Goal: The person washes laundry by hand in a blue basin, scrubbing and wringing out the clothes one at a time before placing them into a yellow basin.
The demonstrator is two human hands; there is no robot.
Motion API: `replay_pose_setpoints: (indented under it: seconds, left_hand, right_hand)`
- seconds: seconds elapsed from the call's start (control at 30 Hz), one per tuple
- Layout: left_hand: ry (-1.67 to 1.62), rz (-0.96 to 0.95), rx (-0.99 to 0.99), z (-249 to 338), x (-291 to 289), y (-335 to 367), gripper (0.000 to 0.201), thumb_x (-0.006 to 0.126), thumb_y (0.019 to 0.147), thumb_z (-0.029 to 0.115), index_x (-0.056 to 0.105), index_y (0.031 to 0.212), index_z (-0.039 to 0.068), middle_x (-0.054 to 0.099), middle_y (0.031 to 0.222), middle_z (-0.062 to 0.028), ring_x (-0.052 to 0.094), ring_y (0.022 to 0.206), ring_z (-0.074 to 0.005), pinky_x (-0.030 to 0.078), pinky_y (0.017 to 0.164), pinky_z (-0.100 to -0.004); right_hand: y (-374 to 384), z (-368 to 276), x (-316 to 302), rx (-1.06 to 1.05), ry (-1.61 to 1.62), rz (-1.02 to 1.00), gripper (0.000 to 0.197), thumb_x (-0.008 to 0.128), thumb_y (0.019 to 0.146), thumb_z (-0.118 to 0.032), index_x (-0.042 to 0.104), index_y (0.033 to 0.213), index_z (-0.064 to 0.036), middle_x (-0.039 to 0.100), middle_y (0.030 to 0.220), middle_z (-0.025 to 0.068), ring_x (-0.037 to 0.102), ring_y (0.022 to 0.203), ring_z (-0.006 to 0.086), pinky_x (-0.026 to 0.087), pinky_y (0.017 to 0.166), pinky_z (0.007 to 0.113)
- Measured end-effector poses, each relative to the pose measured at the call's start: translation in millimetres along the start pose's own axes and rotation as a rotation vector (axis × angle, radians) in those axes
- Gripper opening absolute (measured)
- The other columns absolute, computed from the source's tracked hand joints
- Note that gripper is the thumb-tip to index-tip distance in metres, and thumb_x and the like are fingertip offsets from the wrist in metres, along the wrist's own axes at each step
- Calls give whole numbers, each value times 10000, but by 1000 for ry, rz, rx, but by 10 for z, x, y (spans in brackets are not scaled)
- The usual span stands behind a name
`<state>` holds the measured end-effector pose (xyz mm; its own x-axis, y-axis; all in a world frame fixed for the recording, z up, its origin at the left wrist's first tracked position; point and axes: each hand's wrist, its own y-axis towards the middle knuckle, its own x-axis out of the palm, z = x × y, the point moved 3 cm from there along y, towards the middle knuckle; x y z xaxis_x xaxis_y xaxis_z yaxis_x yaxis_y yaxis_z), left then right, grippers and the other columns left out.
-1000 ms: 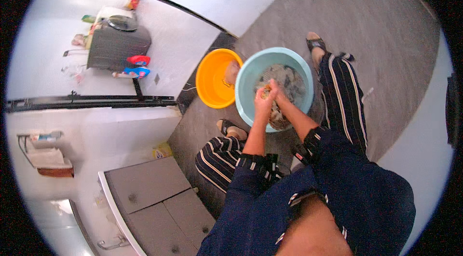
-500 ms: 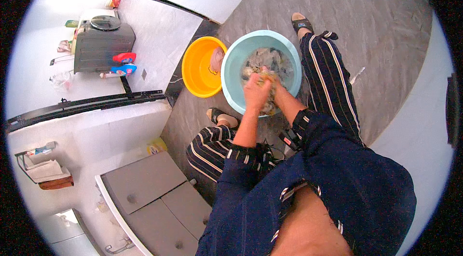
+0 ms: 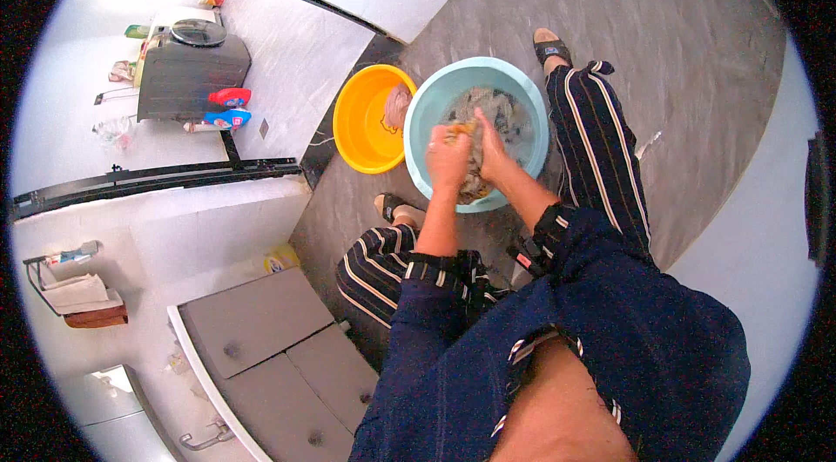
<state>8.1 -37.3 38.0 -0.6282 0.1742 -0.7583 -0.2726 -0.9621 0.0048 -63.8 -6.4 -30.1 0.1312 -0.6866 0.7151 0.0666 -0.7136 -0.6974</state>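
Far left, from where I stand: wall rack (image 3: pixel 77 292) with odds and ends, then a dark grey appliance (image 3: pixel 193 70) beyond the threshold, red bottle (image 3: pixel 229 97) and blue bottle (image 3: pixel 228 119) beside it. Grey cabinet (image 3: pixel 261 323) nearer. Next, on the floor, yellow basin (image 3: pixel 355 127), a pinkish cloth (image 3: pixel 397 105) against its right side. Just beside it, light-blue basin (image 3: pixel 425 109), set between the person's feet. Over its left part, left hand (image 3: pixel 447 157), fingers curled into a fist on a yellowish cloth (image 3: pixel 462 128), which bunches up toward the other hand, above the wet heap. Right hand (image 3: pixel 494 153) close by, fingers fairly straight, palm turned inward; cannot tell whether it pinches the cloth or only lies against it. Greyish laundry (image 3: pixel 496 105) lies in the water below and to the right. Handling, as I judge it: left fist anchors, right hand does the rubbing; short strokes, fresh folds fed across, low over the water so drips fall inside. Wet cloth likely slips, so a firm hold matters more than speed. Farther right, striped trouser leg (image 3: pixel 601 140) near the rim; splashes could reach it.
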Motion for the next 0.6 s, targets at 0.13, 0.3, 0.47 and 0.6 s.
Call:
replay_pose_setpoints:
  seconds: [0.13,0.3,0.47,0.6]
  left_hand:
    - [-607,-104,-304,-515,-77,167,300,593,827,172,550,1089,32,584,1048,-90,577,906,-191,467,759,-326]
    - [-895,-219,-326,-190,-45,-4,346,620,822,167,545,1123,15,590,1059,-77,567,895,-151,459,767,-293]
    - [-260,-27,-10,-179,28,16,244,657,768,159,594,975,45,621,943,-85,600,851,-255,468,729,-354]
    - [190,105,366,61,66,-156,204,658,727,174,573,890,83,570,852,-110,552,814,-333,443,689,-438]
  right_hand:
    - [-174,21,211,28,-161,-108,306,513,893,-321,580,1067,-78,629,985,74,628,858,226,510,756,408]
    - [104,-48,36,-62,-155,-224,273,476,903,-286,598,1009,-66,642,955,79,638,788,218,518,725,394]
    - [157,-86,-96,-150,-158,17,396,528,876,-390,570,1100,-66,622,975,80,617,826,224,497,748,382]
    - [245,-95,-128,-61,-94,-16,366,578,855,-403,588,1010,-72,636,899,78,620,753,222,507,676,357]
